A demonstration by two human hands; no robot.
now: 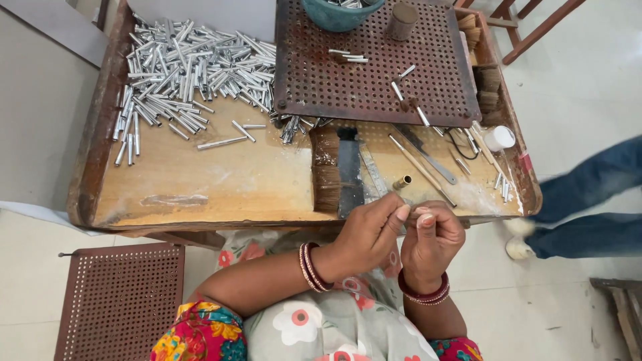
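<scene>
1. The left hand [366, 230] and right hand [430, 239] meet at the counter's [221, 180] near edge, at six o'clock, fingertips pinched together on something too small to make out.
2. A brass tube [402, 182] stands just beyond them at twelve o'clock.
3. A brush of brown bristles [326, 168] lies at eleven o'clock.
4. A heap of silver metal tubes [180, 67] fills the ten o'clock corner.
5. A rusty perforated plate [361, 80] sits at twelve o'clock, farther back.
</scene>
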